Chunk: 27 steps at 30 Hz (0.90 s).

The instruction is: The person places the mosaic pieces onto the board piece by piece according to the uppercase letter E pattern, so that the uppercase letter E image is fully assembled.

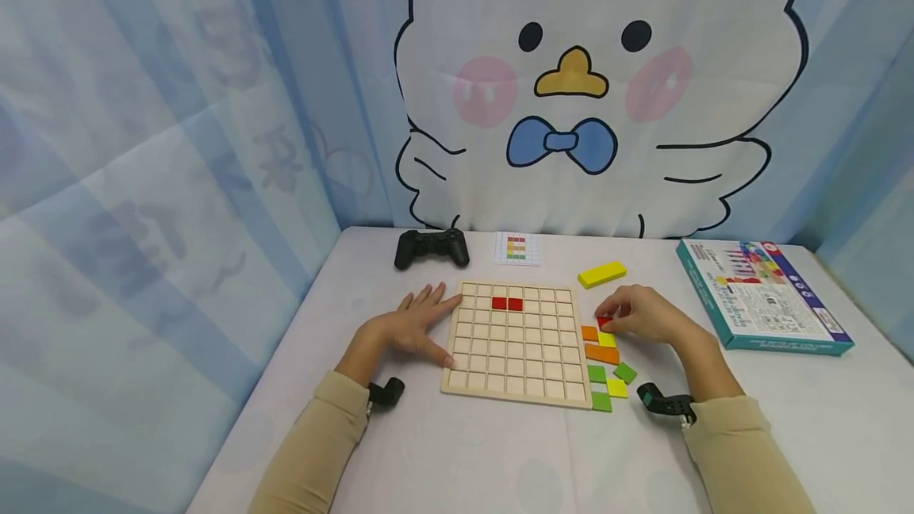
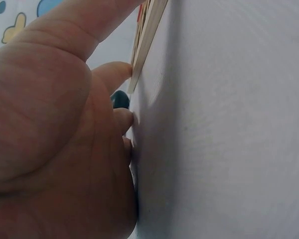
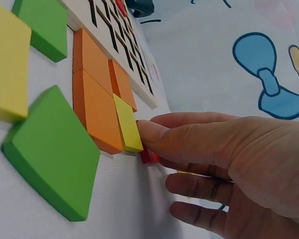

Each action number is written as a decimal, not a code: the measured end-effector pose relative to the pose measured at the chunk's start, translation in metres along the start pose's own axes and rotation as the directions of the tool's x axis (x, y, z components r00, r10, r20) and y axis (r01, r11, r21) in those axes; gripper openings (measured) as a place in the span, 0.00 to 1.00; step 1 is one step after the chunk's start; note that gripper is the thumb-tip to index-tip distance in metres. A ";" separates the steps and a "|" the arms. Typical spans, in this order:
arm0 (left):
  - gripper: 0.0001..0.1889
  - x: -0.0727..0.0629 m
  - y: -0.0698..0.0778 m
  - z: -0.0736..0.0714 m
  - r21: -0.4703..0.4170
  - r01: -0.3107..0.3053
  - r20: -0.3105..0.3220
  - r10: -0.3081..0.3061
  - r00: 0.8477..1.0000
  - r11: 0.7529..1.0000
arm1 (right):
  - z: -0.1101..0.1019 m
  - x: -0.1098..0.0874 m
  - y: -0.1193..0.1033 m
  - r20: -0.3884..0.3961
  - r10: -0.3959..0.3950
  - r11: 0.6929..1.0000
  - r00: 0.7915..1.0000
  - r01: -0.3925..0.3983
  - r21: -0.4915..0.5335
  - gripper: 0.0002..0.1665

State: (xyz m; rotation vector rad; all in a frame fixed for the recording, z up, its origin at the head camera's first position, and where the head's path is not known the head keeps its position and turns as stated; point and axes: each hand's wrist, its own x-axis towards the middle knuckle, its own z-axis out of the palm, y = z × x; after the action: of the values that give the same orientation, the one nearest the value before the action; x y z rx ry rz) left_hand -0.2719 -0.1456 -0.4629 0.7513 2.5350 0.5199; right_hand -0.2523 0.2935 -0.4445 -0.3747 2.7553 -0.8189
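A wooden grid board (image 1: 517, 387) lies flat on the table, with two red tiles (image 1: 508, 304) side by side in an upper row. My left hand (image 1: 410, 327) is spread at the board's left side, its thumb and index fingertips at the frame; the left wrist view shows the palm (image 2: 55, 149) close up. Right of the board, my right hand (image 1: 643, 312) pinches a red tile (image 3: 148, 156) between thumb and fingers, which partly hide it. Right beside that tile lie a yellow tile (image 3: 128, 124) and orange tiles (image 3: 102, 112).
Several green and yellow tiles, among them a tilted green tile (image 1: 625, 373), lie along the board's right edge. Behind are a black game controller (image 1: 432, 247), a printed pattern card (image 1: 517, 248) and a yellow bar (image 1: 602, 274). A flat box (image 1: 767, 296) lies far right.
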 end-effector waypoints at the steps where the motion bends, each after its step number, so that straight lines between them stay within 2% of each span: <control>1: 0.65 0.000 0.000 0.000 0.000 0.000 -0.001 0.000 1.000 1.000 | 0.000 0.000 0.000 0.001 0.001 1.000 1.000 -0.001 0.003 0.13; 21: 0.65 0.000 0.000 -0.001 -0.005 0.002 0.005 -0.002 1.000 1.000 | 0.005 0.007 0.006 -0.060 -0.016 0.997 0.998 0.020 0.073 0.05; 27: 0.65 -0.001 0.001 -0.001 -0.012 -0.001 0.005 0.001 1.000 1.000 | 0.005 0.007 0.006 -0.092 -0.014 0.995 0.996 0.023 0.096 0.07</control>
State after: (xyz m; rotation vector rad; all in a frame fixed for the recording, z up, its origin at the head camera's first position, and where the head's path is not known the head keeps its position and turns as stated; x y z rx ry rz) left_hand -0.2708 -0.1459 -0.4614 0.7485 2.5248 0.5329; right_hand -0.2589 0.2937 -0.4532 -0.3523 2.7853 -0.9942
